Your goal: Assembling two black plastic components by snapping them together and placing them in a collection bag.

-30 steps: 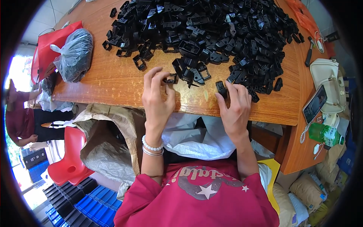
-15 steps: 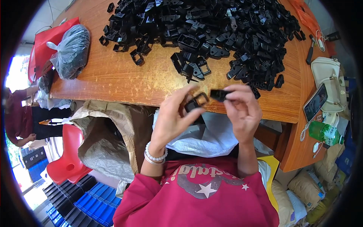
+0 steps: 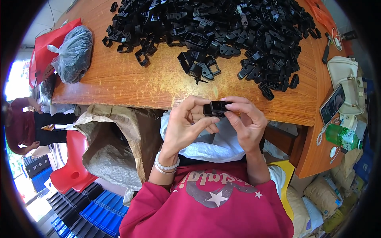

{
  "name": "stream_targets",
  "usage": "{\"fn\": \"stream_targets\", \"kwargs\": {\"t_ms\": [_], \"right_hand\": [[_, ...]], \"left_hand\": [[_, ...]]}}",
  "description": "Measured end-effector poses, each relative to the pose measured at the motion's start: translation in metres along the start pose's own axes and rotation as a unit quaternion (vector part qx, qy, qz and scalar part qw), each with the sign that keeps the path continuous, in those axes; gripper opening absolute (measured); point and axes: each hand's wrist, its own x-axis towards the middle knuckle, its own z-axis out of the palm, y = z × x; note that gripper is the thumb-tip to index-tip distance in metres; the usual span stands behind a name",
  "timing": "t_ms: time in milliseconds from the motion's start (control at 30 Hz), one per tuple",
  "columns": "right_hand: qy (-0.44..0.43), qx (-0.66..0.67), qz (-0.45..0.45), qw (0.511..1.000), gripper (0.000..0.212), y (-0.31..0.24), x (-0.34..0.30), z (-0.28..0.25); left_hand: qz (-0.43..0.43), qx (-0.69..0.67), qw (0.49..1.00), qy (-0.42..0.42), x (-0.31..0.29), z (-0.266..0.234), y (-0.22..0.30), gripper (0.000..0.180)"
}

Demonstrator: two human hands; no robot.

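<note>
Currently I see left hand (image 3: pixel 182 126) and right hand (image 3: pixel 249 122) close together, fingertips pinching the black part (image 3: pixel 217 107) from either end, presumably for steadiness; one piece or two, I cannot tell. It sits bodyward of the pile (image 3: pixel 246 29), about level with the edge. A strip of table (image 3: pixel 162 85) bodyward of the pile gives room for moving.

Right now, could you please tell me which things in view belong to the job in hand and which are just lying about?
Belonging to the job:
black plastic parts, held by the left hand and right hand
pile of similar black pieces

Apparently just lying about:
phone
cream handbag
green bottle
</note>
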Motion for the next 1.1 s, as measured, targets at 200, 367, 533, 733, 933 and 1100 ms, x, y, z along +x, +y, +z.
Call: {"fn": "stream_targets", "kwargs": {"t_ms": [200,367,533,733,933,1100], "right_hand": [[-0.089,-0.142,-0.124,0.978,0.026,0.000,0.004,-0.005],[-0.010,0.039,0.090,0.995,0.043,-0.005,-0.005,0.001],[0.017,-0.005,0.036,0.999,0.038,-0.002,-0.009,-0.001],[0.009,-0.170,-0.026,0.985,0.027,-0.008,-0.013,-0.019],[-0.106,-0.236,-0.015,0.966,0.020,-0.014,-0.022,-0.031],[0.148,-0.484,-0.100,0.857,0.016,-0.002,0.003,-0.055]], "left_hand": [[0.023,0.048,0.998,0.034,-0.004,0.003,-0.003,0.031],[0.196,0.241,0.950,0.042,-0.005,0.011,-0.015,0.036],[0.301,0.317,0.896,0.077,-0.004,0.019,-0.022,0.034],[0.280,0.391,0.877,0.016,0.009,0.010,-0.012,0.043],[0.278,0.514,0.792,0.173,0.062,-0.043,-0.002,0.028],[0.289,0.592,0.740,0.137,0.069,-0.051,0.009,0.029]]}}
